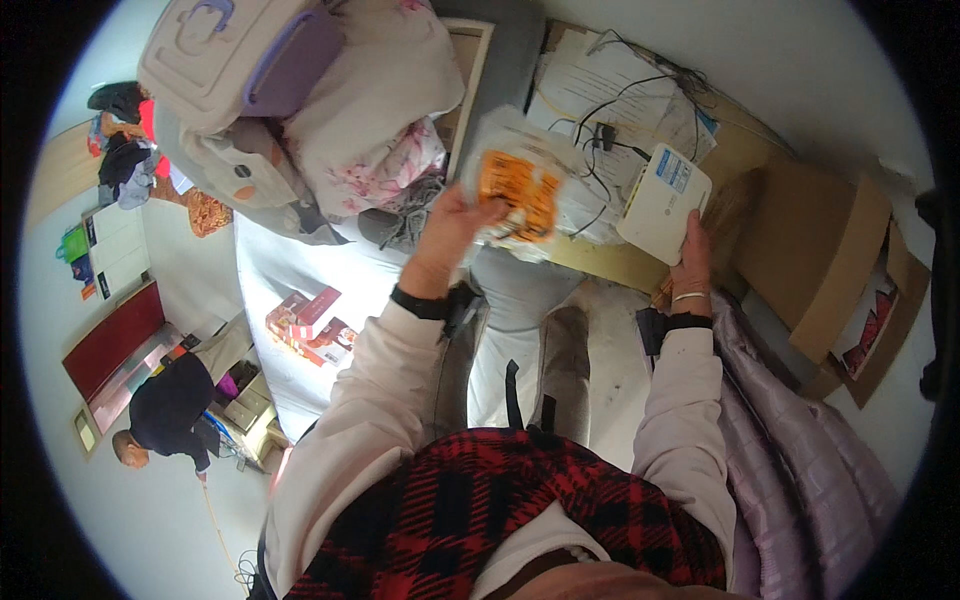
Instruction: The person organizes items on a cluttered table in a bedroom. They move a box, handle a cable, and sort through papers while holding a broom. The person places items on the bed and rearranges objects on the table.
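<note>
A clear plastic bag with a large orange patch [520,195] is pinched between the thumb and fingers of my left hand [450,232]. In my right hand [692,258] is a white, flat router [665,205] with a blue-and-white label, gripped by its near right edge. Thin black cables [605,140] lie just beyond the two hands, and one runs up to the router's far left edge. They rest on printed papers [590,85] spread over a wooden tabletop [615,262]. The router is held close above that top.
An open cardboard box [800,250] stands at the right, with a purple quilted cover [790,430] below it. Grey shoes [400,222], floral bedding [380,100] and a lidded storage box [215,60] are at the left. Red packages [312,325] lie on a white sheet. Another person [170,405] bends at far left, holding a stick.
</note>
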A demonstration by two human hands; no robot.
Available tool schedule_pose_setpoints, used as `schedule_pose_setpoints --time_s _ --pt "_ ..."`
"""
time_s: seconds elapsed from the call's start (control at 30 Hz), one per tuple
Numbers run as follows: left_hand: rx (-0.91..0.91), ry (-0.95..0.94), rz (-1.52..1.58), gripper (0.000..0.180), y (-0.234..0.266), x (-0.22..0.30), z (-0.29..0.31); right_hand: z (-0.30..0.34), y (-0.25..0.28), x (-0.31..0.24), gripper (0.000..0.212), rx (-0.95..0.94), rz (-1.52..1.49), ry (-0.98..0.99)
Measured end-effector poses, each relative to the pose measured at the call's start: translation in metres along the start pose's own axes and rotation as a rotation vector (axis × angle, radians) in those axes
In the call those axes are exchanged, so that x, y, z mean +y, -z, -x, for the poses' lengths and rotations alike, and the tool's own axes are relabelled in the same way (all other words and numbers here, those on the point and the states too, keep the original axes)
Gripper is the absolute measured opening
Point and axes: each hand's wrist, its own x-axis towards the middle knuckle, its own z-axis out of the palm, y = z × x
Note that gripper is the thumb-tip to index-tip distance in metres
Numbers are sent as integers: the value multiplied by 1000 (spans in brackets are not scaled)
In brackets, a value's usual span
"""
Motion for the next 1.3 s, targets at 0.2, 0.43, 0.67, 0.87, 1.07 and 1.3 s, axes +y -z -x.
schedule_pose_setpoints --time_s 0.2,0.43,0.67,0.87,1.07,1.3 --pt "238 -228 -18 26 67 69 21 -9 -20 16 53 -8 26 -30" --pt "242 -359 214 31 109 82 37 -31 -34 38 57 2 -2 -61" --pt "427 -259 269 30 132 55 62 -20 -13 24 39 141 301 -69" --pt "429 -208 248 27 155 32 83 5 -12 24 52 -53 444 -103" --pt "725 -39 263 33 197 -33 149 32 -17 62 36 -161 567 -311" --pt "1090 108 369 27 250 -120 193 78 -48 95 42 -400 795 -311"
